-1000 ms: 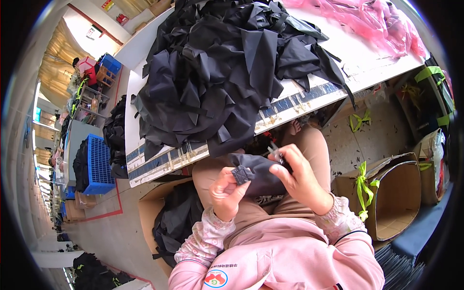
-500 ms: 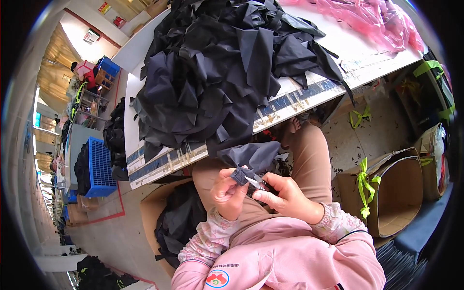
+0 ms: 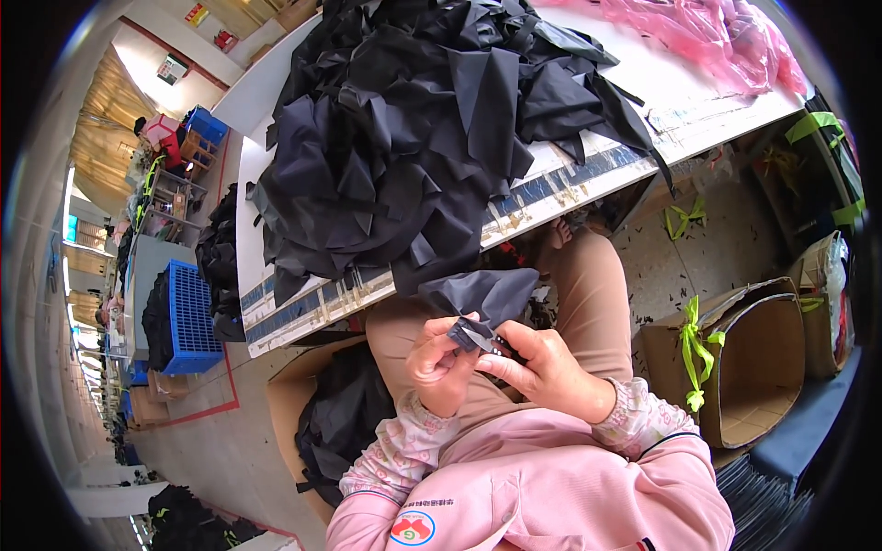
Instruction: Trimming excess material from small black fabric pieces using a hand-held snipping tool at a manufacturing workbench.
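Over my lap, my left hand pinches the edge of a black fabric piece, whose loose part spreads toward the table edge. My right hand is closed round a small pair of thread snips with pale pointed blades and a dark handle. The blades lie against the fabric edge at my left fingertips; whether they touch a thread is too small to tell. Beyond my knees, a large heap of black fabric pieces covers much of the white table.
A cardboard box with black fabric stands by my left leg. To my right is an open cardboard box with a yellow-green ribbon. Pink plastic sheeting lies at the table's far right. A blue crate stands off left.
My hands have come slightly closer together. The snips' blades have moved onto the fabric edge, and the fabric has shifted a little to the right.
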`<action>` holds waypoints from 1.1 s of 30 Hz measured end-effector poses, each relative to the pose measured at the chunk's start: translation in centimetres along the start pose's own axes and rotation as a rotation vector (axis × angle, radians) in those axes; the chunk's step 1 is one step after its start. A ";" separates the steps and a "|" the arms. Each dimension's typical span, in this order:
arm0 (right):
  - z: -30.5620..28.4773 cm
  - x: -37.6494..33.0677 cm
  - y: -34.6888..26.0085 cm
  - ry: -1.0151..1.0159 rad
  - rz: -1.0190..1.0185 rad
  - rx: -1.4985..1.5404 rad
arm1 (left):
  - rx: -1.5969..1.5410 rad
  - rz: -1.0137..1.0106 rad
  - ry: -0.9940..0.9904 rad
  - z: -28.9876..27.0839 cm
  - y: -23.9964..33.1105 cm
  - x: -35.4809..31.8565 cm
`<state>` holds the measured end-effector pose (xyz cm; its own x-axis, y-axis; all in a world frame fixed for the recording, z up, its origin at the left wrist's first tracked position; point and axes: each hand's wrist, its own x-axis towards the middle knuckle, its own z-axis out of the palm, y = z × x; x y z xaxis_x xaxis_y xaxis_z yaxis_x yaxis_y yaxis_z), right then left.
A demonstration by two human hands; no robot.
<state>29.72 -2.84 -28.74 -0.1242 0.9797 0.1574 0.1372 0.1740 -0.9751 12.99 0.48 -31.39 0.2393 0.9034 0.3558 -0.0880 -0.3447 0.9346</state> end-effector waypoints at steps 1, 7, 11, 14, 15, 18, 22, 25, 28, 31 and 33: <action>0.0 0.0 0.0 -0.001 0.000 0.001 | 0.001 -0.001 0.001 0.1 0.1 0.0; -0.2 -0.1 0.4 -0.004 0.027 -0.038 | 0.002 -0.045 0.060 0.5 0.5 0.3; -0.1 -0.2 0.4 -0.012 0.048 -0.003 | 0.013 -0.023 0.034 0.0 0.0 0.2; -0.2 -0.4 0.1 -0.037 0.086 0.044 | 0.005 -0.016 0.008 -0.3 -0.2 0.2; -0.2 -0.4 0.0 -0.054 0.100 0.058 | -0.004 -0.015 0.008 -0.3 -0.2 0.2; -0.2 -0.5 0.0 -0.068 0.116 0.072 | 0.017 -0.008 0.008 -0.5 -0.4 0.2; 0.0 -0.5 0.1 -0.063 0.116 0.085 | 0.005 -0.008 0.037 -0.4 -0.4 0.2; 0.0 -0.5 0.0 -0.040 0.115 0.100 | 0.035 0.029 0.038 -0.5 -0.4 0.3; 0.1 -0.4 0.2 -0.040 0.091 0.044 | 0.136 0.043 -0.020 -0.8 -0.4 0.2; 0.2 -0.2 0.1 -0.005 0.043 0.020 | 0.125 0.058 -0.030 -0.3 -0.4 0.1; 0.0 0.0 -0.4 0.003 0.033 -0.025 | 0.065 0.052 -0.038 -0.2 -0.2 0.2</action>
<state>29.70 -2.95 -28.40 -0.1165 0.9852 0.1258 0.1653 0.1442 -0.9756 12.88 0.74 -31.54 0.2726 0.8739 0.4024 -0.0383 -0.4081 0.9121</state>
